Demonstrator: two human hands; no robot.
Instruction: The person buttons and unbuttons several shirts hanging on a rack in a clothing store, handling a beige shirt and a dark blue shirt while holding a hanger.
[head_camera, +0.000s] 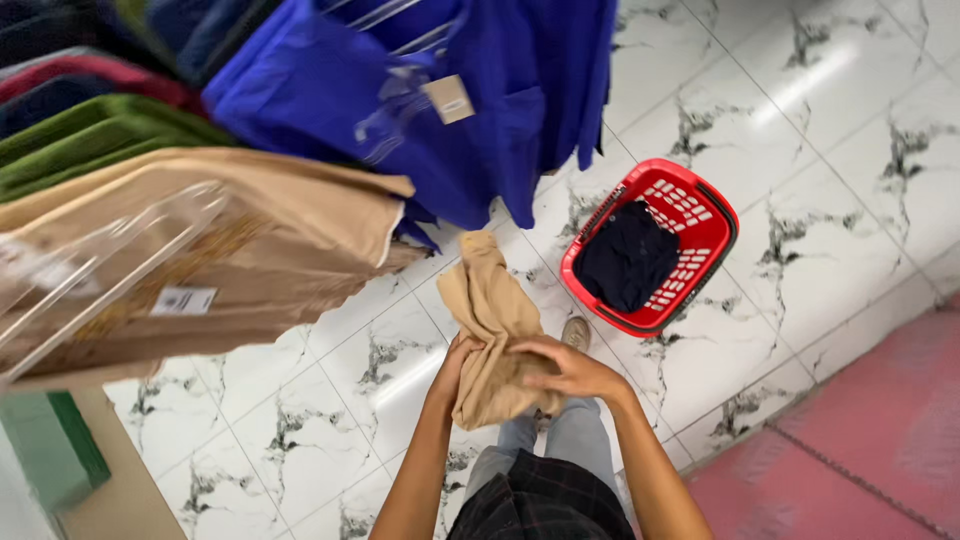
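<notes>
Both my hands grip a tan garment (490, 320) bunched in front of me, its upper end rising toward the rack. My left hand (452, 368) holds it from the left side and my right hand (568, 372) clasps it from the right. A red plastic basket (706, 222) stands on the floor just right of the garment, with a dark navy garment (628, 256) lying inside it.
A rack of hanging clothes fills the upper left: tan (250, 240), blue (470, 110), green (90, 140) and red pieces on clear hangers with paper tags. White marble-pattern floor tiles (820, 130) lie below, a pink floor area (880, 440) at lower right. My shoe (576, 332) shows under the garment.
</notes>
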